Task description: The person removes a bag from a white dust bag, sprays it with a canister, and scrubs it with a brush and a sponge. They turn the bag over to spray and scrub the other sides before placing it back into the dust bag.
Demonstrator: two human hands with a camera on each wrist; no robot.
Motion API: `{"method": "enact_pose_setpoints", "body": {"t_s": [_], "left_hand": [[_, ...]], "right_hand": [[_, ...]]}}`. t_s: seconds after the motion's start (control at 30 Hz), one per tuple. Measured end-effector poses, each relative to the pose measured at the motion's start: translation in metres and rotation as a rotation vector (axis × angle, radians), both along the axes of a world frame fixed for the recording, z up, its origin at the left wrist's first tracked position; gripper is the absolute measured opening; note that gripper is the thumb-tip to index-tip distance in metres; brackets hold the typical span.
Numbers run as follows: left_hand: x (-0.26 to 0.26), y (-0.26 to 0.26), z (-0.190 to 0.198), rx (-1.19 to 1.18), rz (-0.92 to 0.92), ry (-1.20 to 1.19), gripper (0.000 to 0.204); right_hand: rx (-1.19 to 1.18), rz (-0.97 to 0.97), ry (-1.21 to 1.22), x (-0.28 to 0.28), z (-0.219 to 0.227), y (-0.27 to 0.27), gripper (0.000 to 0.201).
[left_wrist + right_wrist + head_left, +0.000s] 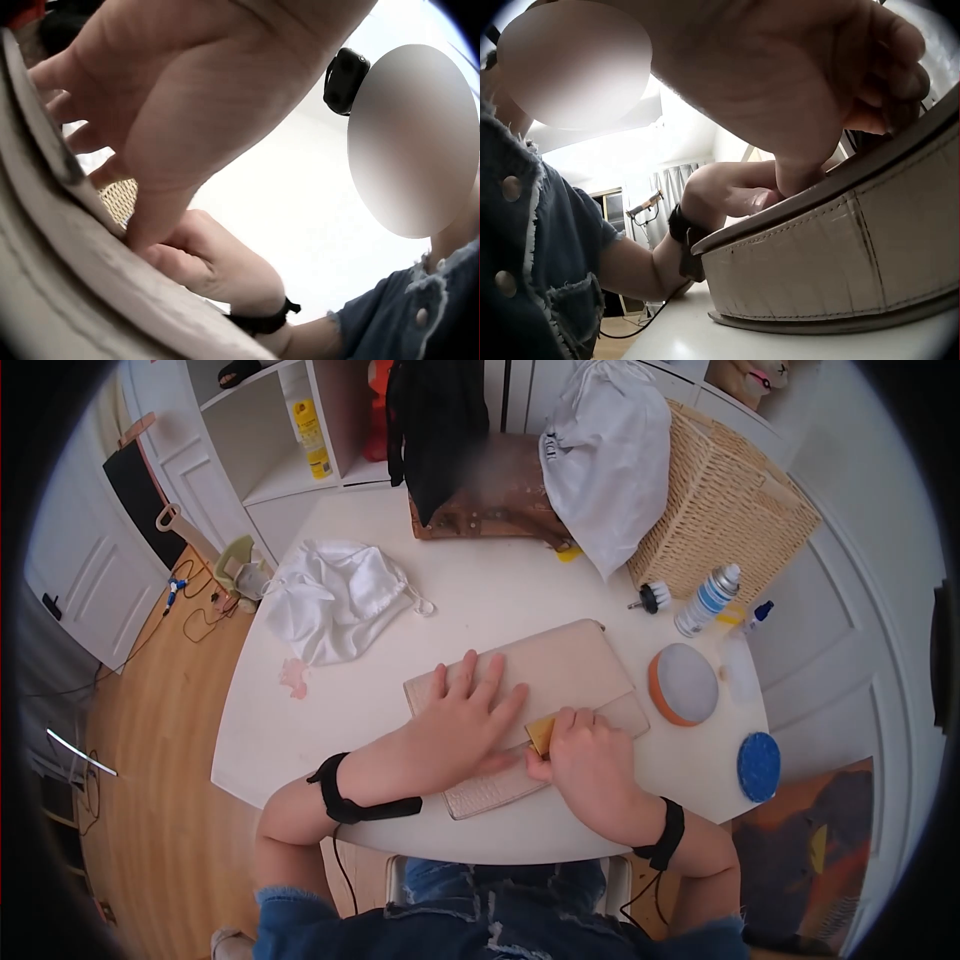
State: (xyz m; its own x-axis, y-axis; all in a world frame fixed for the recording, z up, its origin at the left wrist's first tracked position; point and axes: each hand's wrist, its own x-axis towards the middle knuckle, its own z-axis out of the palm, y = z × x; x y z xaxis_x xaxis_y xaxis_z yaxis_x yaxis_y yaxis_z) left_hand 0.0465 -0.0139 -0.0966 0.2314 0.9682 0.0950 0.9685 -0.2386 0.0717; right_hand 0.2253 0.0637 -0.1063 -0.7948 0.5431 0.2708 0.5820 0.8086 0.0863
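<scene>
The pale pink, crocodile-textured leather bag (560, 660) lies flat on the white tabletop (270, 720) at the centre of the head view, its long axis slanting from the lower left towards the upper right, and both hands come onto it from the lower edge of the frame. The key relation is between the right hand (592, 760) and the small gold-coloured piece (541, 734) at the bag's middle, by the edge of the flap: this hand is the nearer one, just to the right of the piece, with curled fingers and a thumb that appear to pinch it. The left hand (450, 735) lies over the bag's left half, fingers spread and grasping nothing, pointing to the top of the frame, its thumb side facing the gold piece but apart from it. The right hand's own knuckles cover part of the piece, so I cannot tell whether it is a clasp fixed to the bag or something separate. In the left wrist view the palm fills the upper part and the bag's rim hides some fingertips; in the right wrist view the bag's stitched side shows along the lower right, cut off by the frame's edge, while the curled fingers sit in shadow above it and whatever they hold cannot be made out.
</scene>
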Motion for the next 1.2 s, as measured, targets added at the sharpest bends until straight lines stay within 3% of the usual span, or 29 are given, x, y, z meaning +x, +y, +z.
{"method": "enact_pose_setpoints", "body": {"t_s": [0.13, 0.23, 0.3, 0.4, 0.47, 0.53, 0.63, 0.7, 0.73, 0.8, 0.83, 1.03, 1.2], "left_hand": [[0.005, 0.004, 0.006, 0.039, 0.021, -0.018, 0.072], [0.016, 0.006, 0.006, 0.081, 0.057, -0.027, 0.056], [0.018, 0.005, 0.016, 0.176, 0.004, 0.111, 0.031], [0.008, 0.006, 0.027, 0.220, 0.066, 0.143, 0.021], [-0.008, 0.013, 0.039, 0.414, 0.152, 0.161, 0.016], [-0.039, 0.025, 0.035, 0.386, 0.341, 0.022, 0.011], [-0.097, 0.045, 0.012, 0.432, 0.452, -0.103, 0.019], [-0.130, 0.062, -0.022, 0.357, 0.605, -0.616, 0.033], [-0.140, 0.070, -0.042, 0.362, 0.601, -0.613, 0.033], [-0.148, 0.080, -0.072, 0.336, 0.764, -1.321, 0.050], [-0.137, 0.080, -0.067, 0.264, 0.836, -1.612, 0.058], [-0.118, 0.066, -0.070, 0.071, 0.548, -2.015, 0.056], [-0.121, 0.064, -0.073, -0.052, 0.459, -2.175, 0.050]], "right_hand": [[0.076, -0.031, 0.050, -0.001, -0.009, -0.002, 0.045], [0.066, -0.057, 0.056, -0.001, -0.008, -0.005, 0.047], [0.032, -0.063, 0.061, 0.002, -0.005, -0.004, 0.048], [-0.019, -0.067, 0.076, 0.004, -0.005, -0.004, 0.049], [-0.046, -0.075, 0.083, 0.004, -0.007, -0.004, 0.049], [-0.053, -0.054, 0.085, 0.005, -0.008, -0.002, 0.049], [-0.047, 0.005, 0.118, 0.008, -0.015, 0.005, 0.049], [-0.034, 0.043, 0.153, 0.009, -0.013, 0.007, 0.049], [-0.115, 0.046, 0.129, 0.009, -0.010, 0.007, 0.049], [-0.188, 0.042, 0.111, 0.010, -0.005, 0.009, 0.049], [-0.214, 0.055, 0.102, 0.010, -0.004, 0.010, 0.050], [-0.312, 0.100, 0.100, 0.013, -0.005, 0.016, 0.051], [-0.288, 0.117, 0.130, 0.015, -0.009, 0.011, 0.054]]}}
